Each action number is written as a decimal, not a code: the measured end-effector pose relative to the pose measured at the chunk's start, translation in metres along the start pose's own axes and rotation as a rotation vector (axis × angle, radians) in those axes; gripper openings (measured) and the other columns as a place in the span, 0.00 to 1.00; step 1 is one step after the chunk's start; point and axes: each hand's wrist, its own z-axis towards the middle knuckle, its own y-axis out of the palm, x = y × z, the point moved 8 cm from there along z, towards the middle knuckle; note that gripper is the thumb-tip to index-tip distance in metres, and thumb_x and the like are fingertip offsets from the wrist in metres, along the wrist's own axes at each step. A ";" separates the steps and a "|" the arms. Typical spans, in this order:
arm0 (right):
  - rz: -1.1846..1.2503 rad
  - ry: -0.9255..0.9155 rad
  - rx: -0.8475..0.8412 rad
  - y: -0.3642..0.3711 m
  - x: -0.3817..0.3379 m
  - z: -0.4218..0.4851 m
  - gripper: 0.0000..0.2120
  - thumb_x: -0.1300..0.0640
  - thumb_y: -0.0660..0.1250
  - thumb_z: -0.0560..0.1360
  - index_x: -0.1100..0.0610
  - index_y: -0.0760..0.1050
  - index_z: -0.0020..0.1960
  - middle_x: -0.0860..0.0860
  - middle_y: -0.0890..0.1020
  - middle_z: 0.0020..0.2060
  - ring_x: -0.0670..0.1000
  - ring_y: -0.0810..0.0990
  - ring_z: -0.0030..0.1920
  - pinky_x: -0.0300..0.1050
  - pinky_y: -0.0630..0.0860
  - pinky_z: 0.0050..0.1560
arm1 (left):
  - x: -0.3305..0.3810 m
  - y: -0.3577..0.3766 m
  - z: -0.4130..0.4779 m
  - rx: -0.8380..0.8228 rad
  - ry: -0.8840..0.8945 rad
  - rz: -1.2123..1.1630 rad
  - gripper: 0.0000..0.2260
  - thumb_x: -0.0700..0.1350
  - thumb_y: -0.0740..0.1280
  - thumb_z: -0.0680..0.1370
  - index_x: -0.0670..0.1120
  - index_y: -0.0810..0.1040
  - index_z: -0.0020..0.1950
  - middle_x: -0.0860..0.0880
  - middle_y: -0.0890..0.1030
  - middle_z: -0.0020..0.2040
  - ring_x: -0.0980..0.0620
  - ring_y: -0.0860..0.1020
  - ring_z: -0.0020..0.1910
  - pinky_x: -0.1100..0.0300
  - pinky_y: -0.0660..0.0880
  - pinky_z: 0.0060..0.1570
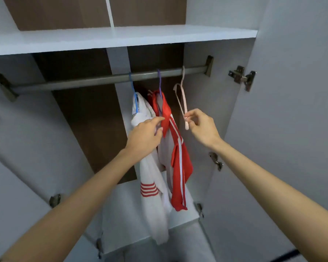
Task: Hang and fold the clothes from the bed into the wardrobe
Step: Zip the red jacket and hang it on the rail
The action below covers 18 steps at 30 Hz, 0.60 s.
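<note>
head | left hand (144, 135) pinches collar of red garment (180, 167) on purple hanger (159, 82) | right hand (201, 127) pinches bare pink hanger (182, 99) | all hooked on rail (102, 80) | white garment (153, 186) on blue hanger (134, 99) crowds left side | shelf (121, 36) above

The wardrobe rail (74, 83) carries a blue hanger (136, 103), a purple hanger (159, 80) and a pink hanger (182, 78).

Wardrobe (216, 87) is open, with the left door (27, 138) and right door (292, 129) swung out, both pale grey-white. A white upper shelf (121, 37) spans the full width, and a thin white divider (109, 12) splits the compartment above it. The back panel (95, 120) is dark brown with a white vertical strip (119, 61) mid-way. A grey metal rail (83, 82) runs under the shelf, on angled brackets (209, 65). There's a metal hinge (242, 77) on the right door. White lower shelf (125, 214) below. Lighting is soft and even.
</note>
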 end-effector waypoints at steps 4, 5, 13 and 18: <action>-0.040 0.137 0.042 -0.032 0.027 -0.085 0.08 0.61 0.61 0.78 0.55 0.76 0.55 0.46 0.80 0.46 0.45 0.76 0.39 0.30 0.70 0.37 | 0.039 0.028 -0.048 -0.110 0.096 -0.082 0.17 0.47 0.59 0.81 0.51 0.70 0.70 0.49 0.77 0.64 0.48 0.77 0.60 0.50 0.75 0.59; -0.046 0.172 0.051 -0.042 0.033 -0.108 0.08 0.62 0.61 0.78 0.55 0.76 0.55 0.46 0.80 0.46 0.43 0.76 0.36 0.30 0.70 0.36 | 0.050 0.035 -0.060 -0.124 0.118 -0.083 0.16 0.47 0.59 0.81 0.52 0.71 0.69 0.50 0.78 0.62 0.48 0.77 0.59 0.50 0.75 0.58; -0.093 0.474 0.182 -0.129 0.077 -0.319 0.10 0.64 0.61 0.77 0.54 0.76 0.54 0.45 0.80 0.45 0.40 0.75 0.34 0.32 0.71 0.38 | 0.178 0.106 -0.163 -0.347 0.268 -0.102 0.15 0.47 0.60 0.78 0.57 0.73 0.64 0.56 0.81 0.57 0.46 0.79 0.55 0.51 0.75 0.55; -0.106 0.645 0.328 -0.197 0.102 -0.447 0.10 0.65 0.60 0.77 0.56 0.76 0.55 0.47 0.80 0.46 0.49 0.79 0.40 0.39 0.73 0.44 | 0.269 0.147 -0.233 -0.464 0.419 -0.181 0.14 0.46 0.61 0.79 0.55 0.75 0.64 0.56 0.81 0.56 0.48 0.79 0.54 0.54 0.75 0.55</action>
